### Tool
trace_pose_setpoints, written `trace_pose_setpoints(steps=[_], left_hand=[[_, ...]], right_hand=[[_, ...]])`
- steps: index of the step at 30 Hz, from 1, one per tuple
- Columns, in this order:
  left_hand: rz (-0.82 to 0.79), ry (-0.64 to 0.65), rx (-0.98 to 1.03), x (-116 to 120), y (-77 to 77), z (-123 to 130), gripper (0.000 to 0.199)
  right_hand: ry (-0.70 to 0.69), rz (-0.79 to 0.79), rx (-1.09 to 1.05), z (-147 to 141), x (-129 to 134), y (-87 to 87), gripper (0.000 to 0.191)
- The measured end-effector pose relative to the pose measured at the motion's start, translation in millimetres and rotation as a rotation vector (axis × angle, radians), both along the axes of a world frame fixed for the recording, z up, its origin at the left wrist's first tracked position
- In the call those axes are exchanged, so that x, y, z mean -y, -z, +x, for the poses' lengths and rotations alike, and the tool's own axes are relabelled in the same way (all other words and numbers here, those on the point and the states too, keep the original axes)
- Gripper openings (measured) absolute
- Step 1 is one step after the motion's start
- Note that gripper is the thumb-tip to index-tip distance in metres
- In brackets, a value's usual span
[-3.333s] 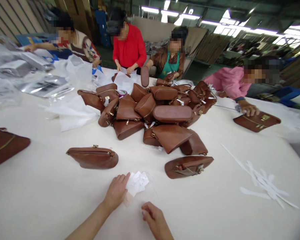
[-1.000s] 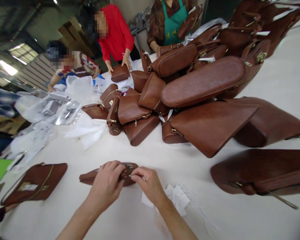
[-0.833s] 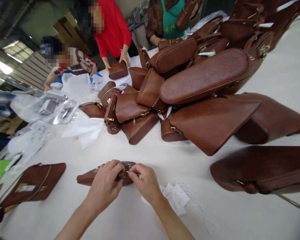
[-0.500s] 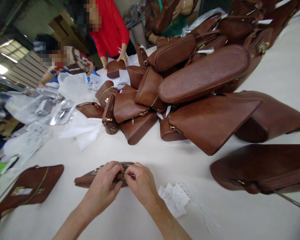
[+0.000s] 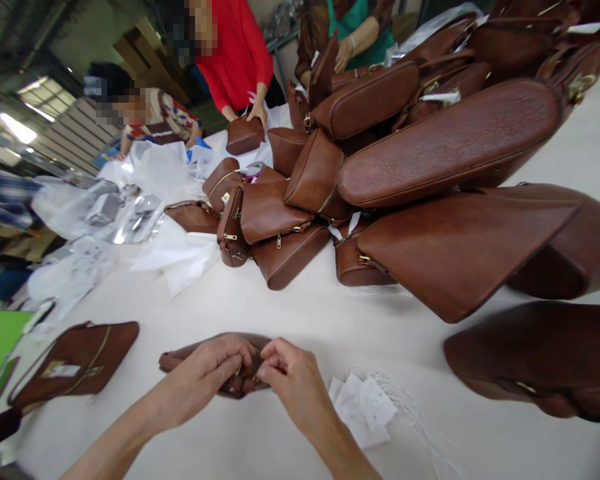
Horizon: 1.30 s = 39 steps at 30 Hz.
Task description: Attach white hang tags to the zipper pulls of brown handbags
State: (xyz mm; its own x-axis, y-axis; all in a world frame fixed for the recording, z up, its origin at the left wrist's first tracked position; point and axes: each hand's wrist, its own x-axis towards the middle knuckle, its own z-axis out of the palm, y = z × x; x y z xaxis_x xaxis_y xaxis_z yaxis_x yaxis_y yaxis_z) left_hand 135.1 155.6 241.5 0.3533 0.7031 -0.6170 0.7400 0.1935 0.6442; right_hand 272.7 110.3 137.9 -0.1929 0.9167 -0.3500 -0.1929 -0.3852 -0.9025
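A small brown leather bag (image 5: pixel 237 387) lies on the table in front of me, partly covered by my hands. My left hand (image 5: pixel 205 370) is closed on the bag near its zipped top edge. With thumb and forefinger pinched, my right hand (image 5: pixel 295 373) works at the bag's right part; what sits between those fingertips is too small to make out. Right of that hand lies a pile of white paper tags (image 5: pixel 365 407) with white strings (image 5: pixel 405 400).
Many brown bags are heaped across the table (image 5: pixel 300 310), including a large one (image 5: pixel 525 353) at right. Another flat bag (image 5: pixel 90 360) lies left, touched by someone's hand. White wrapping (image 5: pixel 180 260) and plastic (image 5: pixel 100 207) cover the far left. Co-workers handle bags opposite.
The view has shifted, so the scene sits further right. My hands have drawn slightly apart, and the small bag has tilted, showing more of its middle. A co-worker opposite has lowered a bag.
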Motion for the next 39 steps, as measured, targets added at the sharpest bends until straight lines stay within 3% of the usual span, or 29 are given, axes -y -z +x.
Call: trace_pose_setpoints(steps=[2,3,6,7,9,11,13,16,22,25,27,31,34,39], left_hand=[[-0.153,-0.006,0.001,2.4,0.6,1.4,0.035],[-0.158,0.058,-0.020,3.2,-1.0,1.9,0.036],[0.178,0.448,-0.107,6.7,-10.1,-1.7,0.028],[0.288,0.587,-0.138,9.4,-12.5,-5.4,0.034],[0.425,0.760,-0.228,18.3,-13.2,-16.0,0.064],[0.497,0.795,-0.343,31.2,-7.4,-28.9,0.069],[0.564,0.755,-0.413,44.0,1.8,-40.9,0.053],[0.629,0.749,-0.382,52.6,10.0,-52.5,0.045],[0.623,0.878,-0.330,42.4,-1.3,-63.5,0.042],[0.710,0.831,-0.436,54.1,1.4,-76.2,0.040],[0.800,0.731,-0.523,71.3,7.5,-85.6,0.050],[0.972,0.328,-0.674,112.6,20.6,-93.3,0.077],[0.974,0.007,-0.729,139.0,29.6,-86.5,0.080],[1.046,-0.262,-0.591,168.7,50.7,-68.9,0.072]], right_hand=[[-0.008,0.007,0.034,-4.9,6.2,-2.7,0.016],[-0.015,0.015,0.031,-6.6,10.2,-3.7,0.016],[0.001,0.033,-0.032,-6.4,25.8,-2.4,0.015],[0.015,0.025,-0.042,-4.7,31.8,-0.5,0.015],[0.032,0.011,-0.010,-0.5,42.9,4.8,0.015],[0.010,0.041,0.029,3.3,50.2,10.4,0.016],[-0.027,0.148,0.049,6.2,51.5,14.8,0.015],[-0.084,0.341,0.060,10.6,44.1,18.5,0.018],[-0.251,0.522,0.007,6.3,35.6,22.5,0.018],[-0.257,0.571,-0.013,-10.4,41.2,27.7,0.022],[-0.236,0.594,-0.015,-21.8,44.2,31.1,0.023],[-0.233,0.715,0.038,-34.2,46.7,33.5,0.028],[-0.237,0.783,0.085,-36.7,50.3,33.4,0.030],[-0.189,0.833,0.201,-39.5,58.5,36.0,0.031]])
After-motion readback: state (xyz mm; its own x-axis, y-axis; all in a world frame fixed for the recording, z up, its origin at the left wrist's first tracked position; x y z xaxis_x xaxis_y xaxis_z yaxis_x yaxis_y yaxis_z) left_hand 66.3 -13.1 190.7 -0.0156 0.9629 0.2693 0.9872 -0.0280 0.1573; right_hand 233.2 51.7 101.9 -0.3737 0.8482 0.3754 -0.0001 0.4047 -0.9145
